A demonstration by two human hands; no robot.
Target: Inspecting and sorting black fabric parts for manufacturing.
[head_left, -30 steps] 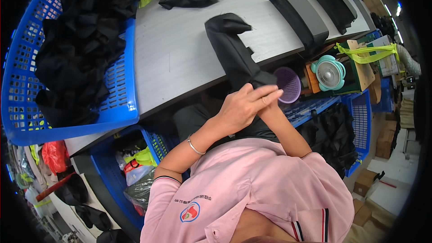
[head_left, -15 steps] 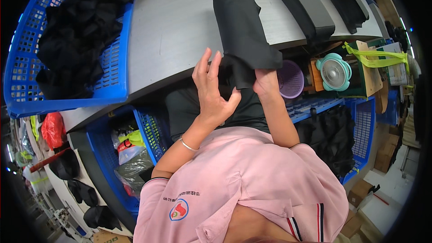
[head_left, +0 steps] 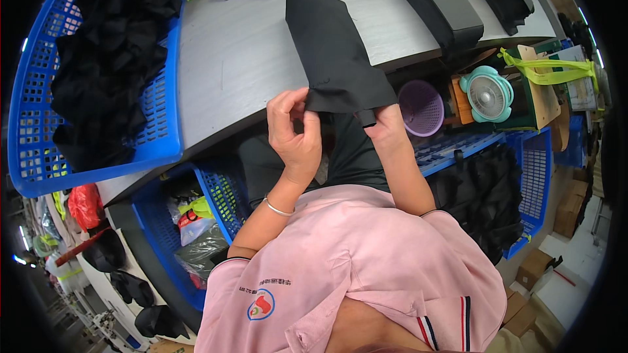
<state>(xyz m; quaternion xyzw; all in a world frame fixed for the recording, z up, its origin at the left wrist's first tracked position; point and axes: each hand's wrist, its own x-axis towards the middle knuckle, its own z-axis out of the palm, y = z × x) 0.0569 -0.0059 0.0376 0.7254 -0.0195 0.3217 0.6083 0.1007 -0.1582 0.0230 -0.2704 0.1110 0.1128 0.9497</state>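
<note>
A black fabric piece [head_left: 333,46] stretches from the grey tabletop over its front edge toward me. Its far end tapers and rests on the table; its near end is folded and bunched. My left hand [head_left: 294,134] is closed at the left near corner, fingertips pinching the cloth. The right near corner is in my right hand [head_left: 387,124], whose fingers are partly hidden by the fabric. A narrow black strip [head_left: 367,117] hangs from the near edge beside my right fingers.
A blue basket [head_left: 98,183] of black cloth stands at the left of the table [head_left: 216,72]. Stacked black pieces [head_left: 435,0] lie at the far right. Beyond my right hand are a purple basket [head_left: 422,110] and a small teal fan [head_left: 487,93]. Blue crates [head_left: 154,222] flank my lap.
My left hand has closed from spread fingers onto the cloth's left corner. The fabric has shifted left and lies flatter, its near end turned. My right hand keeps its hold.
</note>
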